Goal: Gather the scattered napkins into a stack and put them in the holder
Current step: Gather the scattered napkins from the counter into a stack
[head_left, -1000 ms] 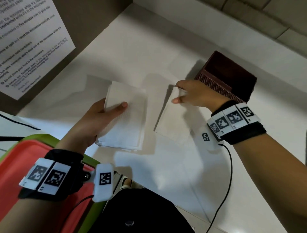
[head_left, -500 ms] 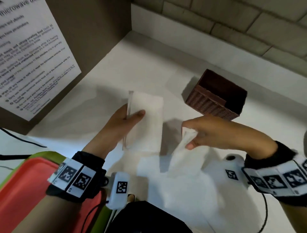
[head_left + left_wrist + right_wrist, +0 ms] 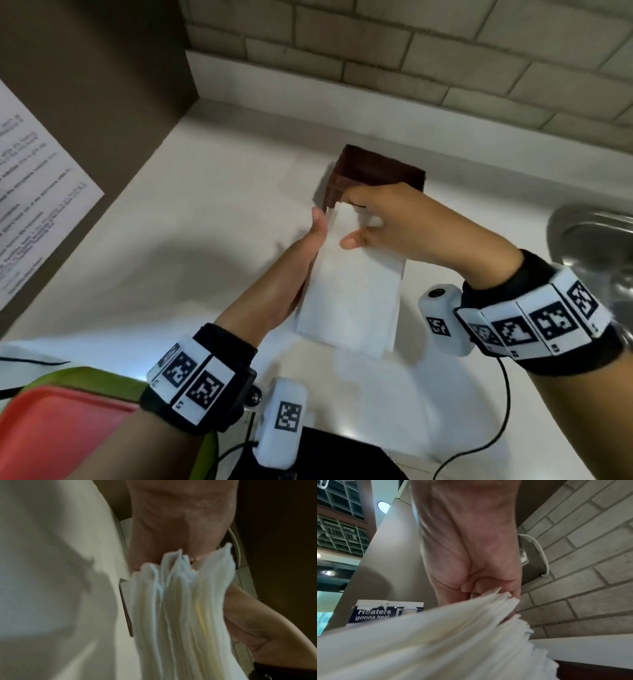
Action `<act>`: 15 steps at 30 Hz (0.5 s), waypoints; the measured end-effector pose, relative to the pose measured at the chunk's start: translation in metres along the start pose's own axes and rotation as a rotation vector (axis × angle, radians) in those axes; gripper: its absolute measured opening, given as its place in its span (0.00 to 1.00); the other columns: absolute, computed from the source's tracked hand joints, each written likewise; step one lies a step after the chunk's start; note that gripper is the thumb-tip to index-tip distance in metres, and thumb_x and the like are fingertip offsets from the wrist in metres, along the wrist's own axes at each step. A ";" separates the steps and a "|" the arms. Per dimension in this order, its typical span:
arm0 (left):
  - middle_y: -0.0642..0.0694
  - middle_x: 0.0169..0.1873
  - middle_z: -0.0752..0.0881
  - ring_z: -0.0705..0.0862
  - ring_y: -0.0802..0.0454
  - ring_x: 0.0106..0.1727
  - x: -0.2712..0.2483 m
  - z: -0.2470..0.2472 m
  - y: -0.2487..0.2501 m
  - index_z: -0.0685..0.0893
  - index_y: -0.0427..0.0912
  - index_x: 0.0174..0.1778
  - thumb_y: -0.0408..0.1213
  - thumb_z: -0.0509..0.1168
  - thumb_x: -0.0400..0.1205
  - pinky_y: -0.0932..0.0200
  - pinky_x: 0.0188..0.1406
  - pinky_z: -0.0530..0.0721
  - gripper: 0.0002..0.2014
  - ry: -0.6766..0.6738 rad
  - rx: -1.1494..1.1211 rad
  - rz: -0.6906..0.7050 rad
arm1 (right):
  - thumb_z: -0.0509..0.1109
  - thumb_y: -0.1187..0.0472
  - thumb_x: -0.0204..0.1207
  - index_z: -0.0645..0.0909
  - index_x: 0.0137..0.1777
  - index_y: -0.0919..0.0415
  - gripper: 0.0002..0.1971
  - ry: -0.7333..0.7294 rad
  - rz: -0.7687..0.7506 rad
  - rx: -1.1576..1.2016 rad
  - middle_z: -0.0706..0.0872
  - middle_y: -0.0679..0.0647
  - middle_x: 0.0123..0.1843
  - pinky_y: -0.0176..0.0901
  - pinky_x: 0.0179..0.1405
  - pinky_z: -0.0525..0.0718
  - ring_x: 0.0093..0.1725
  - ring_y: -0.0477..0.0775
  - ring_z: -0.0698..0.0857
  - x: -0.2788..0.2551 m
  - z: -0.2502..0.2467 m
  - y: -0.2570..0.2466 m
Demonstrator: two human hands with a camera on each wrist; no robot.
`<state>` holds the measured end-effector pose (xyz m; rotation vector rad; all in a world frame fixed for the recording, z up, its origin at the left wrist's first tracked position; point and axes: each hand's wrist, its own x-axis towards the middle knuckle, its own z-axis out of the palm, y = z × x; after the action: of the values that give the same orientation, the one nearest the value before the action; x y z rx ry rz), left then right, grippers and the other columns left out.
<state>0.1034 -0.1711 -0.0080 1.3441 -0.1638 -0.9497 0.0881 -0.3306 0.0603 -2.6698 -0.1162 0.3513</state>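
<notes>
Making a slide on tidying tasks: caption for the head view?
Both hands, left and right, hold a white paper napkin stack before the dark brown woven holder.

The stack of plain white paper napkins (image 3: 349,294) shows faint yellowish tints along its edges in the left wrist view. The ribbed box-shaped holder (image 3: 373,171) is dark brown. The countertop (image 3: 205,240) is off-white, the brick wall (image 3: 411,51) pale grey, and the near-left tray (image 3: 51,421) coral red with a green rim.
</notes>
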 end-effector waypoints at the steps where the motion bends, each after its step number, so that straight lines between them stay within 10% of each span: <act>1: 0.46 0.55 0.92 0.90 0.51 0.59 0.000 0.004 0.000 0.83 0.48 0.67 0.61 0.52 0.83 0.60 0.53 0.88 0.27 -0.006 0.018 0.028 | 0.75 0.55 0.73 0.80 0.62 0.56 0.18 0.018 -0.002 -0.005 0.80 0.43 0.53 0.30 0.44 0.74 0.56 0.47 0.80 -0.001 0.002 0.002; 4: 0.45 0.55 0.91 0.90 0.49 0.57 0.004 0.014 -0.006 0.82 0.44 0.64 0.43 0.66 0.83 0.59 0.53 0.88 0.14 0.087 0.130 0.077 | 0.76 0.56 0.73 0.75 0.68 0.52 0.24 0.143 0.042 0.027 0.77 0.46 0.57 0.21 0.48 0.72 0.63 0.49 0.79 -0.006 0.011 0.008; 8: 0.45 0.57 0.90 0.90 0.46 0.58 0.013 0.011 -0.016 0.81 0.45 0.66 0.45 0.71 0.80 0.46 0.58 0.88 0.19 0.288 0.028 0.152 | 0.68 0.43 0.75 0.55 0.82 0.54 0.40 0.467 0.258 0.346 0.70 0.56 0.74 0.54 0.75 0.72 0.75 0.56 0.72 -0.024 0.033 0.024; 12: 0.53 0.54 0.89 0.89 0.60 0.53 0.016 0.025 -0.024 0.78 0.43 0.68 0.41 0.73 0.79 0.63 0.49 0.86 0.22 0.359 0.157 0.364 | 0.60 0.43 0.80 0.69 0.77 0.60 0.29 0.102 0.345 1.259 0.85 0.54 0.69 0.47 0.68 0.82 0.69 0.54 0.83 -0.043 0.062 0.033; 15: 0.59 0.55 0.86 0.86 0.71 0.53 0.019 0.028 -0.034 0.76 0.44 0.68 0.35 0.73 0.78 0.72 0.51 0.82 0.23 0.309 0.258 0.435 | 0.61 0.53 0.83 0.73 0.74 0.59 0.21 0.216 0.218 1.270 0.85 0.53 0.69 0.43 0.68 0.82 0.68 0.52 0.84 -0.050 0.078 0.039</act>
<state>0.0816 -0.2022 -0.0372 1.5910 -0.3345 -0.3569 0.0199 -0.3398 -0.0130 -1.4342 0.3552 0.1125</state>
